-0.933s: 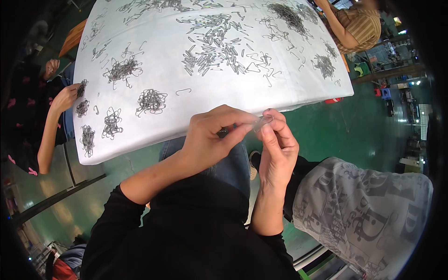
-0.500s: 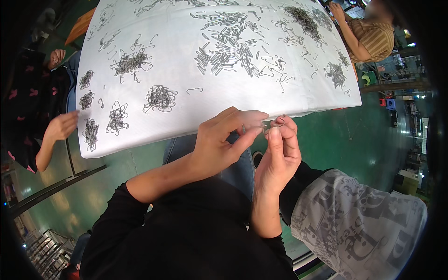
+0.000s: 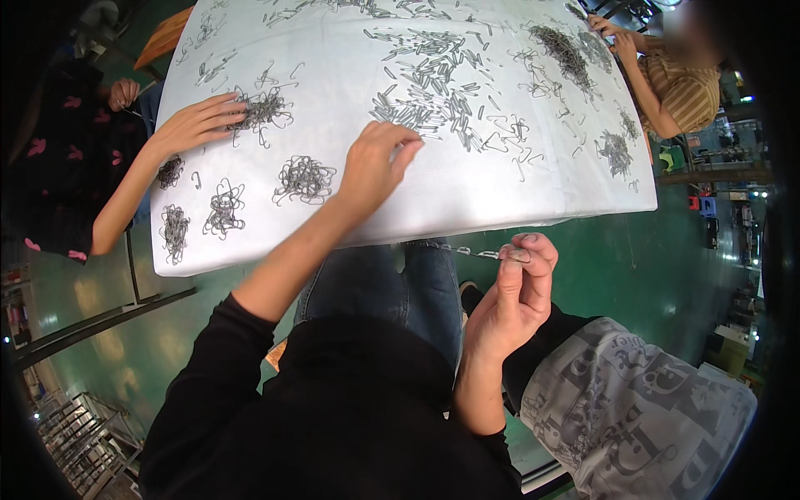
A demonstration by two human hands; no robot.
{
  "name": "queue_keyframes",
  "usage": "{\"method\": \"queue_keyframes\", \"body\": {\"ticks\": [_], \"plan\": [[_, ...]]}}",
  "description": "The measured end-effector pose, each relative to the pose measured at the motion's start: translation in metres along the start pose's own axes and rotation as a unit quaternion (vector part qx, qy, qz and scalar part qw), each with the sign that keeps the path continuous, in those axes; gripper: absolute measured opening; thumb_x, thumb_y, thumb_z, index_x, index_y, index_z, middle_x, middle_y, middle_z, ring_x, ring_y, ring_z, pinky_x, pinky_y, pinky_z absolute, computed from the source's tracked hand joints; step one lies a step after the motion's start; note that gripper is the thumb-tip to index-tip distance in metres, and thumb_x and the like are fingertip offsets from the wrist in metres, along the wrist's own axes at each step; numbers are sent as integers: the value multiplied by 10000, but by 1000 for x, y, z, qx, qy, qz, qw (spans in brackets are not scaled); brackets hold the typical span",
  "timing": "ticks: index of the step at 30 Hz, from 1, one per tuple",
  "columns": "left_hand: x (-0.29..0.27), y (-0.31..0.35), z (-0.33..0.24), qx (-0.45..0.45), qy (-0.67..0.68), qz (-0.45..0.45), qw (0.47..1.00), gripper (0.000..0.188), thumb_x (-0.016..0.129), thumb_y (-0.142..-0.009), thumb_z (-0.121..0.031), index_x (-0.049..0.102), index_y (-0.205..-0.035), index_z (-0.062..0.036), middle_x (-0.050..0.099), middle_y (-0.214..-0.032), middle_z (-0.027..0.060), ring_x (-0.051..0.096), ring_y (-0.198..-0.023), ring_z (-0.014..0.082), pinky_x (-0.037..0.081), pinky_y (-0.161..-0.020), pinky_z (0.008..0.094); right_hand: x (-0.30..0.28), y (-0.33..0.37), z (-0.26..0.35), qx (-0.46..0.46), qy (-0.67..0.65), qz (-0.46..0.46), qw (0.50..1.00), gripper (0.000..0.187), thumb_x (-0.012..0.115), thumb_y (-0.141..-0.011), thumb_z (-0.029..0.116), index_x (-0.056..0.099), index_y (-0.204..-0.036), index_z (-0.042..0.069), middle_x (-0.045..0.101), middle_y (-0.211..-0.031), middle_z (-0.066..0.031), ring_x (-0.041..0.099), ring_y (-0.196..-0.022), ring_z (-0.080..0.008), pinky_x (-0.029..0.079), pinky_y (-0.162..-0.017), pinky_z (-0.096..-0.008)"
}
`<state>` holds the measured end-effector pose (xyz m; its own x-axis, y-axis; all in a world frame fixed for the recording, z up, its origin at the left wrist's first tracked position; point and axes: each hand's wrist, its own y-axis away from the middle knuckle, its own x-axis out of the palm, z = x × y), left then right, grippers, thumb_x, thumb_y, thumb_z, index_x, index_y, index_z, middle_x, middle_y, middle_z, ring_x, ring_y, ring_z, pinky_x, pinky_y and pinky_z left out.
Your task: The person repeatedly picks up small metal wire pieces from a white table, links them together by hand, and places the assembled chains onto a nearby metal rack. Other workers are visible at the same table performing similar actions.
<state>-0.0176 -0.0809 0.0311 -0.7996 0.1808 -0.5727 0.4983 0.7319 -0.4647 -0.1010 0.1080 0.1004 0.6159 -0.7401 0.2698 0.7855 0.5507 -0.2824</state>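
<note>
My right hand (image 3: 512, 296), in front of the table's near edge, pinches the end of a thin metal link chain (image 3: 467, 251) between thumb and fingers. The chain stretches left across my jeans; its far end is hard to make out. Over the white tabletop, my left hand (image 3: 379, 162) has its thumb and fingertips drawn together beside a loose heap of small elongated metal links (image 3: 417, 115). Whether a small piece is between those fingertips is too fine to see. Left of this hand lies a tangled pile of wire hooks (image 3: 305, 179).
The white-covered table (image 3: 450, 196) also bears hook piles at left (image 3: 225, 208) and far right (image 3: 562, 54). At left, a person's hand (image 3: 196, 125) reaches onto a hook pile (image 3: 262, 108). Another person (image 3: 679, 87) works at the right edge. A grey printed cloth (image 3: 642, 408) is at lower right.
My left hand has left my right hand and moved up and left over the table to the links. The chain now shows stretched out. The left person's hand has reached onto a hook pile.
</note>
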Motion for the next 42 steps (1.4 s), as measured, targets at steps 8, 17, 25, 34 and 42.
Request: {"method": "queue_keyframes", "body": {"ticks": [8, 17, 25, 34, 42], "plan": [[38, -13, 37, 88, -293, 138, 942, 237, 564, -784, 8, 575, -1020, -11, 578, -948, 135, 588, -937, 293, 534, -764, 380, -6, 7, 0, 5, 10, 25, 1000, 131, 674, -805, -62, 622, -896, 17, 485, -1097, -84, 492, -1003, -164, 432, -859, -271], [21, -24, 26, -1, -86, 100, 991, 267, 547, -792, 44, 642, -1038, 7, 655, -956, 169, 643, -880, 291, 533, -761, 367, -18, 6, -1, 17, 38, 36, 998, 102, 703, -807, -18, 645, -885, 13, 522, -1037, -66, 497, -941, -156, 405, -853, -268], [14, -14, 36, -81, -41, 60, 994, 257, 564, -810, 26, 649, -1052, 12, 689, -900, 162, 669, -815, 256, 533, -755, 332, -18, 0, -5, 15, 67, 30, 997, 96, 711, -805, -4, 650, -876, 15, 541, -1011, -52, 508, -885, -138, 421, -802, -250], [3, -9, 42, -24, -133, 29, 990, 180, 673, -795, -48, 662, -970, -9, 651, -963, 156, 624, -880, 293, 495, -794, 382, -19, 5, 0, 17, 60, 26, 998, 98, 710, -801, -9, 650, -875, 14, 535, -1020, -60, 512, -913, -152, 419, -814, -262], [-6, -15, 37, -55, -165, 86, 981, 154, 725, -775, -125, 666, -865, -15, 647, -827, 103, 611, -798, 263, 489, -721, 366, -14, 5, 2, 8, 68, 53, 996, 95, 715, -804, 5, 651, -873, 13, 538, -1014, -59, 507, -912, -158, 412, -827, -269]]}}
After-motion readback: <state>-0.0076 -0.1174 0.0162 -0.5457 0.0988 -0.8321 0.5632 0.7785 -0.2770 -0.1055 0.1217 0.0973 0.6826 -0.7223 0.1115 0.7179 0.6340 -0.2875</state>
